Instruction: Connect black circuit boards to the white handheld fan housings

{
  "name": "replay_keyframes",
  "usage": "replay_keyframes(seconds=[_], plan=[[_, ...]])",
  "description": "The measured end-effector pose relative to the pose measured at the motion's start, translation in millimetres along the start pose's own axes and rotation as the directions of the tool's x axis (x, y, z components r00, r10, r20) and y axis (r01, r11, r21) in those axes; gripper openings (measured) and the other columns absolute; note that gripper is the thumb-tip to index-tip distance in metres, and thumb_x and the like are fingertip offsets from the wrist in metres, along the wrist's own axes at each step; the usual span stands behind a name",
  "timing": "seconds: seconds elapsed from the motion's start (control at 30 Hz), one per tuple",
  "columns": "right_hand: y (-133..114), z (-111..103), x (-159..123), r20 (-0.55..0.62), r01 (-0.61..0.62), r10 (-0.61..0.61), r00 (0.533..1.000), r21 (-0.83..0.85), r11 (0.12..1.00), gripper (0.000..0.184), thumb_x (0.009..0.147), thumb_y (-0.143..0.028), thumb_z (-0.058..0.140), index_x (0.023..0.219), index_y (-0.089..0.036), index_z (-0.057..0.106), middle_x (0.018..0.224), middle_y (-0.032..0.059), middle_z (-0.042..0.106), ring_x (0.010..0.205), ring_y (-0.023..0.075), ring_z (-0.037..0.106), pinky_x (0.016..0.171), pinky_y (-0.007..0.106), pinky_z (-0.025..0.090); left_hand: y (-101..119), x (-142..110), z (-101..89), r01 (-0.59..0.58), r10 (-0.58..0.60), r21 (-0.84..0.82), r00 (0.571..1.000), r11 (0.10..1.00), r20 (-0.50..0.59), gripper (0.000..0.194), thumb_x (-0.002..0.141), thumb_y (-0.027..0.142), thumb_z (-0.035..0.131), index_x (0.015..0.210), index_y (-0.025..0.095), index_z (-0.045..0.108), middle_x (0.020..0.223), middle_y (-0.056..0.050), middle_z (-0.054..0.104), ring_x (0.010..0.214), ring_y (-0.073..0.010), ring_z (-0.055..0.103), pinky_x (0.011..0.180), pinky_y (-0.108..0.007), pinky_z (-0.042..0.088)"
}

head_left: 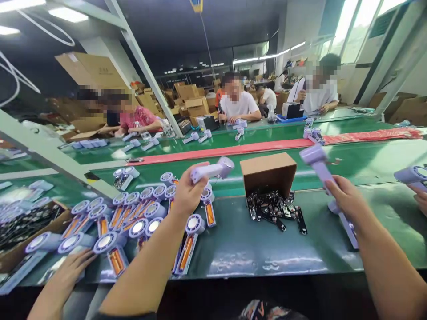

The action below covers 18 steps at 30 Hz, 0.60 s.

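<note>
My left hand (188,193) is shut around the handle of a lilac handheld fan (210,171), raised over the green belt. My right hand (347,200) grips a second lilac fan (320,164), with a lilac casing piece (348,231) showing below the fist. Between my hands, a tipped cardboard box (268,175) spills black circuit boards (275,211). Just left of my left hand lie several open fan housings (133,218) with orange strips inside. A co-worker's hand (68,271) rests on the fans at lower left.
A green belt table (267,253) runs across the view, with a red strip (220,151) on the belt beyond. At far right, another person's hand (420,198) holds a fan. Seated workers and stacked cardboard boxes (190,100) fill the background.
</note>
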State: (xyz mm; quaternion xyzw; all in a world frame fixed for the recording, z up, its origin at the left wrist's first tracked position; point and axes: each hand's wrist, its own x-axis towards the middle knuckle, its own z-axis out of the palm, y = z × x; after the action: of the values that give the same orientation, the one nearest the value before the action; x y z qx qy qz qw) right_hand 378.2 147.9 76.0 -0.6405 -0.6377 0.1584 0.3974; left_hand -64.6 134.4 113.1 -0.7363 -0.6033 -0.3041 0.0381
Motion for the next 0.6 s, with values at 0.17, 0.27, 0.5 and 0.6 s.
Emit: replay_keyframes(seconds=[0.17, 0.27, 0.5, 0.6], plan=[[5, -3, -100, 0.482, 0.027, -0.090, 0.872, 0.137, 0.990, 0.053, 0.082, -0.071, 0.053, 0.103, -0.025, 0.068, 0.097, 0.0086, 0.074, 0.086, 0.0260, 0.069, 0.072, 0.034, 0.057, 21, -124, -38.7, -0.791, 0.791, 0.043, 0.612, 0.610, 0.028, 0.019, 0.096, 0.021, 0.056, 0.111, 0.024, 0.066, 0.118, 0.000, 0.072, 0.121, -0.0199, 0.060, 0.098, -0.035, 0.050], [-22, 31, -135, 0.661, 0.053, -0.090, 0.745, 0.075, 0.996, 0.048, 0.090, -0.062, 0.044, 0.105, -0.024, 0.068, 0.100, 0.0080, 0.074, 0.090, 0.0251, 0.070, 0.077, 0.035, 0.057, 39, -156, -33.8, -0.843, 0.801, 0.026, 0.519, 0.537, 0.298, 0.015, 0.095, 0.022, 0.058, 0.105, 0.024, 0.069, 0.113, 0.002, 0.073, 0.109, -0.0168, 0.063, 0.081, -0.031, 0.051], [-93, 125, -134, 0.574, 0.236, -0.019, 0.819, -0.306, 0.922, 0.027, 0.097, -0.033, 0.043, 0.107, -0.016, 0.061, 0.107, 0.0138, 0.071, 0.099, 0.0281, 0.068, 0.084, 0.037, 0.052, 26, -172, -1.4, -0.775, 0.632, 0.163, 0.600, 0.610, 0.490, 0.007, 0.091, 0.020, 0.063, 0.095, 0.018, 0.069, 0.103, -0.006, 0.074, 0.108, -0.0214, 0.063, 0.079, -0.035, 0.045], [-115, 155, -129, 0.537, 0.248, -0.030, 0.843, -0.338, 0.908, 0.038, 0.099, -0.029, 0.038, 0.129, -0.009, 0.053, 0.115, 0.0193, 0.067, 0.101, 0.0323, 0.067, 0.086, 0.042, 0.050, 23, -176, 11.7, -0.707, 0.540, 0.211, 0.668, 0.675, 0.513, 0.009, 0.091, 0.020, 0.063, 0.085, 0.017, 0.068, 0.095, -0.006, 0.073, 0.105, -0.0229, 0.064, 0.077, -0.035, 0.045]])
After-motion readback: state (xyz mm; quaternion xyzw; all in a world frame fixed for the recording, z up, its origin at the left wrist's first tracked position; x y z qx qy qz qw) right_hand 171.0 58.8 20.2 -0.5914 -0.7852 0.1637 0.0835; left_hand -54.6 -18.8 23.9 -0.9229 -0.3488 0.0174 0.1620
